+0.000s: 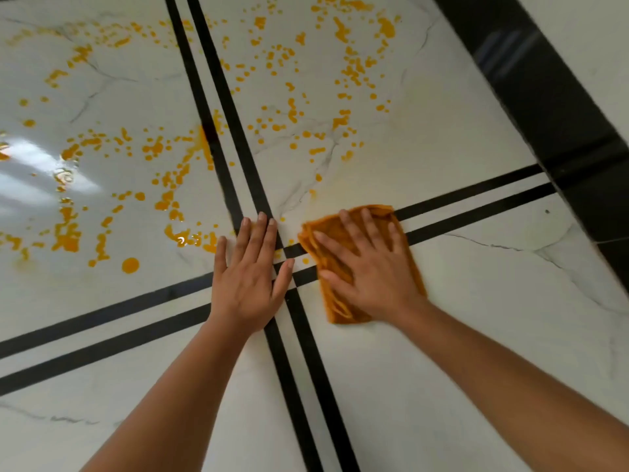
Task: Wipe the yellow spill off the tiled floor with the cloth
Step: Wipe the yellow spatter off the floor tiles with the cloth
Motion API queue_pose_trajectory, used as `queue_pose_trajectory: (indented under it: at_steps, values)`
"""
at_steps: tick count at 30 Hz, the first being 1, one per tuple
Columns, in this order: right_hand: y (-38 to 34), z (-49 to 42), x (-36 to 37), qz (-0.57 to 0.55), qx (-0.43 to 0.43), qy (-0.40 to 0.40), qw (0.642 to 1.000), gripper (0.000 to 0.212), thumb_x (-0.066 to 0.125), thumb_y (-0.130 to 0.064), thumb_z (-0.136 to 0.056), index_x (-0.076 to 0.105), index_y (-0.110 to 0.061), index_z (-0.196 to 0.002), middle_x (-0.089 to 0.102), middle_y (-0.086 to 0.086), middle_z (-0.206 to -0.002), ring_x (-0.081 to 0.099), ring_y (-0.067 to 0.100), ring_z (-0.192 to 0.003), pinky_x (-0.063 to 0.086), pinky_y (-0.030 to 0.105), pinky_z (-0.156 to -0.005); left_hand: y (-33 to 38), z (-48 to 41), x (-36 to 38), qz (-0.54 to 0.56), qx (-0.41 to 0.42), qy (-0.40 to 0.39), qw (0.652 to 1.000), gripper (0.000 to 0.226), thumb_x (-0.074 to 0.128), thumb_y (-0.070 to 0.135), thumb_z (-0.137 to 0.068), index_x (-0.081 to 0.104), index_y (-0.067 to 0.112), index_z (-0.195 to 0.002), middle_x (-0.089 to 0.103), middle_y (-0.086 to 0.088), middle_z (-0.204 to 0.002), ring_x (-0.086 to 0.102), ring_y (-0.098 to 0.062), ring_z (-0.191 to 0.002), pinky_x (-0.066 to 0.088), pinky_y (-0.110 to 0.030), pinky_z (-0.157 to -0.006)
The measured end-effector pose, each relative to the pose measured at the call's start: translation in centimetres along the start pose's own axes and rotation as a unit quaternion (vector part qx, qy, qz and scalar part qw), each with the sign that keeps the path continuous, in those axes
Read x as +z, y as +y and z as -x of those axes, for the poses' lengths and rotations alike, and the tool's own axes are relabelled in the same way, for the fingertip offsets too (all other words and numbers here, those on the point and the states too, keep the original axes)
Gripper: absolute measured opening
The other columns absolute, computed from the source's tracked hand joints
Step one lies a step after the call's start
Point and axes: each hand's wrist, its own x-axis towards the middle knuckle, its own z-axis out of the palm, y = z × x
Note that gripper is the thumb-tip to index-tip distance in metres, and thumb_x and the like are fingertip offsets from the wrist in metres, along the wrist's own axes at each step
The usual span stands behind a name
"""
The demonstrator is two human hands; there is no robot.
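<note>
Folded orange-yellow cloth (pixel 343 267), soft and limp, lying flat on the glossy white marble-patterned tiled floor (pixel 442 352), just right of the crossing of the double black inlay strips (pixel 292 301). Probably light, floppy, damp with what it has taken up (its colour close to the spill's own), so likely to bunch or unfold if dragged by an edge. Best handled from above with a broad flat press over the middle, not pinched at a corner. Glossy tile likely slick under the wet patches.

Right hand (pixel 371 270) spread flat, palm down, on top of the folded cloth, fingers (pixel 347 226) splayed toward the spill; pressing rather than grasping, nothing clenched. Forearm reaching in from the lower right, wrist low.

Left hand (pixel 248 277) open and empty, palm flat on bare tile and across the black strips, just beside the cloth but apart from it; seemingly bracing body weight.

Yellow spill (pixel 163 155), many scattered drops and blotches, lying beyond both hands across the far tiles. Only a faint yellowish smear just above the cloth. Most of the wiping judged not yet done.
</note>
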Motion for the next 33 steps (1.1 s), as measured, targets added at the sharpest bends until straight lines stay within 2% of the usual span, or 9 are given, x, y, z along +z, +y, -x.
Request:
queue_pose_trajectory:
  at_steps: [6,13,16,18,21,25,27,30,33]
  values:
    - [-0.2,-3.8,-1.0,-0.044,0.222,-0.011,0.974,0.061,0.009,-0.068,-0.087,-0.006,-0.049,-0.143,-0.006,0.0,-0.158,-0.008,0.032,-0.144,0.0,0.059,-0.11,-1.7,0.9,-0.1,0.002,0.032,-0.005,0.999,0.066,0.001,0.057,-0.088,-0.004,0.025,-0.146,-0.009,0.008,-0.153,-0.015,-0.01,-0.141,-0.011,-0.039,-0.114]
    - [-3.8,-1.4,-0.6,-0.101,0.116,0.003,0.988,0.057,0.01,-0.064,-0.087,0.012,-0.05,-0.141,0.003,-0.007,-0.158,-0.003,0.024,-0.145,-0.003,0.052,-0.112,-1.6,1.7,0.1,-0.003,0.052,-0.006,0.999,0.067,-0.001,0.057,-0.087,-0.004,0.023,-0.144,-0.01,0.006,-0.151,-0.015,-0.012,-0.141,-0.015,-0.038,-0.113]
    - [-5.3,-0.7,-1.2,-0.188,0.147,0.095,0.967,0.039,0.045,-0.04,-0.094,0.055,-0.024,-0.129,0.046,0.009,-0.139,0.039,0.032,-0.129,0.027,0.054,-0.108,-1.4,2.2,-0.1,-0.001,0.05,-0.008,0.999,0.068,-0.008,0.057,-0.084,-0.011,0.024,-0.143,-0.016,0.007,-0.15,-0.021,-0.011,-0.139,-0.017,-0.037,-0.112]
    - [-6.9,-0.6,-1.9,-0.236,0.185,0.169,0.939,0.03,0.053,-0.028,-0.093,0.063,-0.014,-0.117,0.059,0.011,-0.113,0.053,0.028,-0.107,0.045,0.046,-0.091,-1.4,2.3,-0.3,0.006,0.035,-0.005,0.999,0.067,-0.011,0.056,-0.082,-0.015,0.025,-0.141,-0.02,0.009,-0.148,-0.024,-0.009,-0.137,-0.017,-0.036,-0.112]
    - [-8.6,-1.0,-5.6,-0.457,0.27,0.139,0.836,0.025,0.045,-0.033,-0.096,0.06,-0.02,-0.11,0.057,-0.007,-0.101,0.051,0.012,-0.099,0.038,0.028,-0.087,-2.0,2.9,-1.2,0.027,0.009,0.017,0.999,0.068,-0.011,0.055,-0.082,-0.013,0.025,-0.143,-0.019,0.01,-0.149,-0.022,-0.008,-0.138,-0.019,-0.034,-0.11]
    - [-6.9,-1.8,-8.6,-0.796,0.294,0.034,0.528,0.024,0.05,-0.033,-0.094,0.06,-0.019,-0.11,0.065,0.008,-0.111,0.06,0.027,-0.104,0.049,0.046,-0.09,-3.3,3.7,-3.0,0.037,-0.017,0.044,0.998,0.07,-0.01,0.055,-0.083,-0.01,0.024,-0.146,-0.02,0.01,-0.149,-0.021,-0.009,-0.139,-0.018,-0.034,-0.111]
    - [-5.6,-1.5,-8.4,-0.841,0.268,-0.017,0.469,0.026,0.049,-0.027,-0.095,0.06,-0.012,-0.114,0.066,0.012,-0.107,0.062,0.028,-0.101,0.049,0.043,-0.09,-3.8,3.9,-3.6,0.031,-0.025,0.05,0.998,0.07,-0.011,0.056,-0.083,-0.012,0.024,-0.145,-0.02,0.009,-0.149,-0.022,-0.01,-0.139,-0.018,-0.035,-0.111]
    - [-4.5,-1.2,-7.4,-0.781,0.358,0.03,0.51,0.029,0.047,-0.01,-0.094,0.056,-0.007,-0.122,0.061,0.013,-0.11,0.059,0.025,-0.104,0.045,0.037,-0.092,-4.2,3.8,-3.7,0.024,-0.032,0.037,0.999,0.073,-0.014,0.057,-0.08,-0.012,0.025,-0.146,-0.02,0.009,-0.15,-0.024,-0.009,-0.137,-0.017,-0.035,-0.111]
    - [-4.7,-0.7,-7.0,-0.628,0.394,0.086,0.666,0.034,0.049,-0.012,-0.094,0.053,-0.01,-0.128,0.055,0.009,-0.129,0.053,0.02,-0.117,0.04,0.031,-0.1,-4.1,3.6,-3.3,0.033,-0.036,0.007,0.999,0.075,-0.013,0.058,-0.081,-0.009,0.024,-0.148,-0.011,0.006,-0.156,-0.02,-0.009,-0.139,-0.014,-0.038,-0.112]
